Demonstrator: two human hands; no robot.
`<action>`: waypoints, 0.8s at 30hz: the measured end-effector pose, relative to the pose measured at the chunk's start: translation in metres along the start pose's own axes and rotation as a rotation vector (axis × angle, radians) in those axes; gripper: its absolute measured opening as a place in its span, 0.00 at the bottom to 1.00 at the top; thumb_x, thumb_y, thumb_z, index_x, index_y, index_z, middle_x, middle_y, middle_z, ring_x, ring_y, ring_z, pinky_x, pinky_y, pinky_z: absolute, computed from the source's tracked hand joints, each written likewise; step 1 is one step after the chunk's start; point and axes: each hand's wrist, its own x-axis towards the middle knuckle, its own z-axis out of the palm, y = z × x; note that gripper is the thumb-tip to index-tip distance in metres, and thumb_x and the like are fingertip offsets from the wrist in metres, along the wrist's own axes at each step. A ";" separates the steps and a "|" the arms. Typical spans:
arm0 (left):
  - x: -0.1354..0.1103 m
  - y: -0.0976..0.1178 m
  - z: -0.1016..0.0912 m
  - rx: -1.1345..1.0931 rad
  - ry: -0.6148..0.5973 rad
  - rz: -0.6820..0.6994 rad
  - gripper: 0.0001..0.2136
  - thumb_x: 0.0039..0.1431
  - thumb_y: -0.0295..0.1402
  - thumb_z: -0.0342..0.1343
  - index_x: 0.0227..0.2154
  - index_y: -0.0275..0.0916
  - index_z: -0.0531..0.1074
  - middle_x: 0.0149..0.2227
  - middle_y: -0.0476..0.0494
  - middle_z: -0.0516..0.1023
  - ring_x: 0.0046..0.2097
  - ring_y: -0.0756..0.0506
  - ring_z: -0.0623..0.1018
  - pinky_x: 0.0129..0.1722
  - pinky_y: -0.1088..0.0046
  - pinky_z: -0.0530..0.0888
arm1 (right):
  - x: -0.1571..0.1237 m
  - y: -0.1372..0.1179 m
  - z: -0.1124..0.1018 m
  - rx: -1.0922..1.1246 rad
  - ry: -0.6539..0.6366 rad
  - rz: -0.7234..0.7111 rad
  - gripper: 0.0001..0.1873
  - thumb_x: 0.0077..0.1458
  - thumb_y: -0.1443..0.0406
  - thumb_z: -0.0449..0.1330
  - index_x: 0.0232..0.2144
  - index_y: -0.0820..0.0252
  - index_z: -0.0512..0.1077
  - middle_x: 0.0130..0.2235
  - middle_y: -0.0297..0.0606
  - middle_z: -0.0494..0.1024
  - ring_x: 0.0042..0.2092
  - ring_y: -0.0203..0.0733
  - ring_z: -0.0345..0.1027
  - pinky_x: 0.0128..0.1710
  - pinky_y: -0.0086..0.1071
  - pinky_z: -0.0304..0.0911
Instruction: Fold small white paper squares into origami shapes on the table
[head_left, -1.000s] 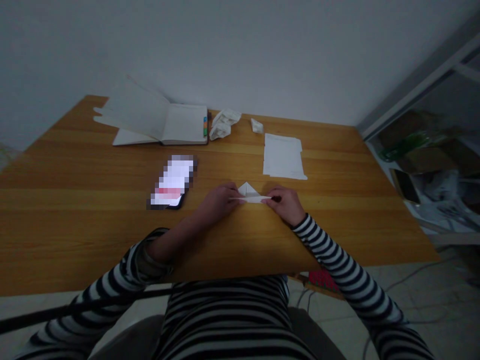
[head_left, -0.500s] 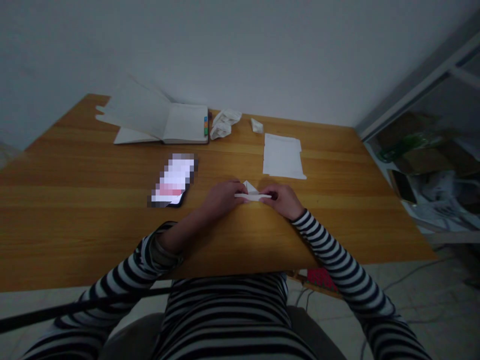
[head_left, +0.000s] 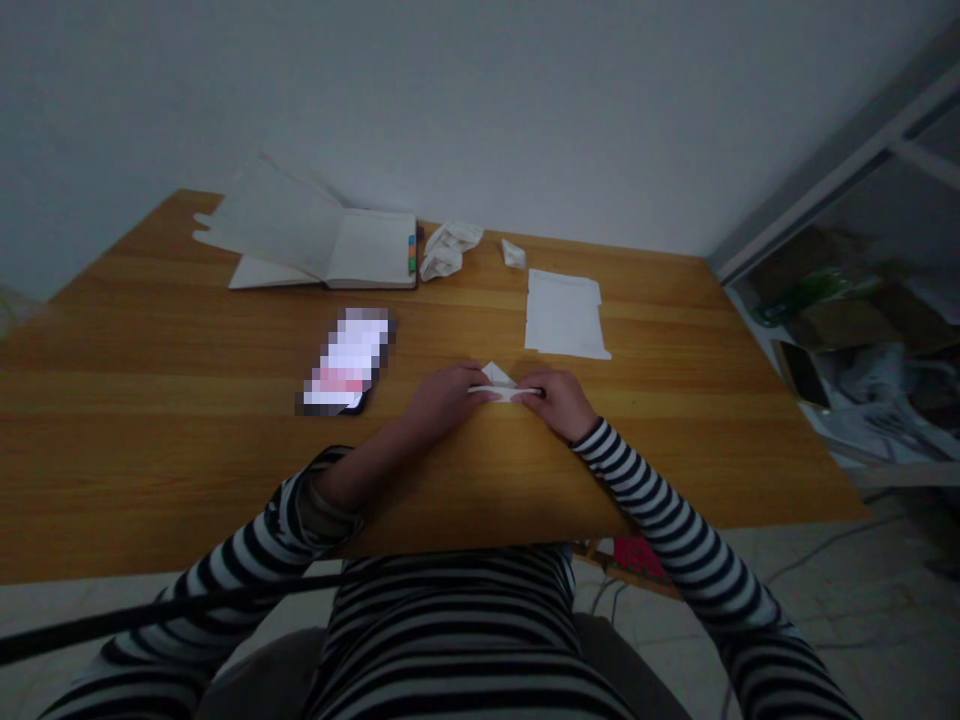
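A small folded white paper piece (head_left: 501,383) lies on the wooden table (head_left: 150,400) right in front of me. My left hand (head_left: 444,397) pinches its left end with curled fingers. At the paper's right end my right hand (head_left: 556,400) does the same. Both hands rest on the tabletop, close together. Only a small pointed flap and a thin white edge of the paper show between the fingers. Both sleeves are black-and-white striped.
A phone (head_left: 347,362) with a lit screen lies left of my hands. Behind are an open notebook (head_left: 315,243), crumpled paper (head_left: 447,248), a smaller paper scrap (head_left: 514,254) and flat white sheets (head_left: 564,313). A cluttered shelf (head_left: 847,330) stands at the right.
My hands have drawn closer together on the folded paper. Less of its triangular flap shows now than a second ago.
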 end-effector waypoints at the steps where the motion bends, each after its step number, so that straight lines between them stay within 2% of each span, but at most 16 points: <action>1: 0.002 -0.001 0.000 -0.005 0.006 -0.025 0.11 0.62 0.39 0.53 0.35 0.39 0.78 0.40 0.42 0.78 0.41 0.42 0.77 0.40 0.67 0.70 | 0.004 0.002 0.000 0.010 -0.012 0.038 0.02 0.54 0.67 0.66 0.30 0.59 0.80 0.31 0.37 0.80 0.32 0.40 0.71 0.33 0.32 0.59; 4: 0.004 -0.002 0.002 0.014 0.052 -0.102 0.12 0.61 0.41 0.54 0.35 0.38 0.77 0.38 0.41 0.78 0.40 0.40 0.76 0.40 0.64 0.70 | 0.014 0.007 0.000 0.040 -0.031 0.124 0.02 0.50 0.66 0.69 0.28 0.58 0.79 0.27 0.34 0.79 0.29 0.38 0.70 0.30 0.30 0.57; 9: 0.006 -0.002 0.002 0.051 0.082 -0.178 0.12 0.59 0.42 0.57 0.37 0.38 0.76 0.38 0.41 0.79 0.40 0.39 0.77 0.41 0.64 0.71 | 0.018 0.006 0.003 0.038 0.024 0.150 0.03 0.47 0.68 0.70 0.27 0.60 0.78 0.27 0.35 0.78 0.29 0.37 0.68 0.29 0.30 0.55; 15: 0.006 -0.003 0.000 0.000 0.090 -0.145 0.09 0.58 0.38 0.56 0.34 0.38 0.75 0.37 0.41 0.79 0.40 0.40 0.76 0.41 0.64 0.71 | 0.020 0.006 0.004 0.002 0.056 0.154 0.09 0.45 0.66 0.72 0.27 0.61 0.75 0.26 0.32 0.74 0.28 0.36 0.64 0.29 0.29 0.52; 19: 0.006 -0.004 -0.001 -0.039 0.094 -0.126 0.09 0.58 0.38 0.56 0.34 0.37 0.74 0.36 0.42 0.78 0.39 0.41 0.76 0.40 0.64 0.70 | 0.023 0.012 0.006 0.019 0.059 0.101 0.10 0.45 0.67 0.71 0.28 0.60 0.73 0.26 0.31 0.72 0.29 0.36 0.62 0.30 0.29 0.52; 24: 0.007 -0.006 -0.001 -0.047 0.091 -0.105 0.08 0.57 0.38 0.55 0.32 0.38 0.73 0.37 0.43 0.78 0.39 0.41 0.76 0.40 0.64 0.70 | 0.017 0.031 0.001 0.264 0.114 0.101 0.08 0.49 0.65 0.67 0.33 0.60 0.73 0.28 0.31 0.72 0.29 0.36 0.63 0.30 0.29 0.57</action>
